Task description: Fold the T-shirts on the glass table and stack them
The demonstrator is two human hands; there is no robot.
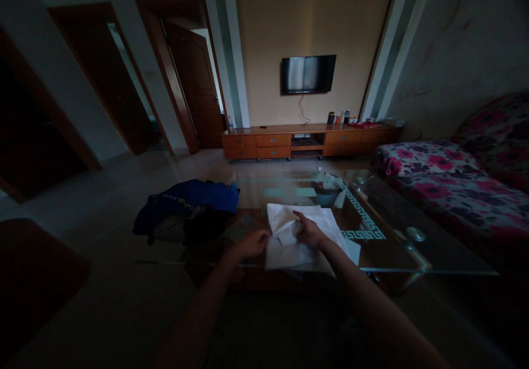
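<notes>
A folded white cloth, perhaps a garment, lies near the front edge of the glass table; the dim light hides its exact kind. My left hand is at its left edge, fingers curled in a pinch on the border. On top of the cloth rests my right hand, index finger stretched forward, the other fingers bent against a raised fold. A small pale flap shows between the two hands. To the left of them sits a dark blue bundle of fabric, possibly a bag or clothing.
The glass coffee table has a patterned border. A small basket with crumpled contents stands behind the cloth. Further off are a wooden TV cabinet, a wall television and a floral sofa at right.
</notes>
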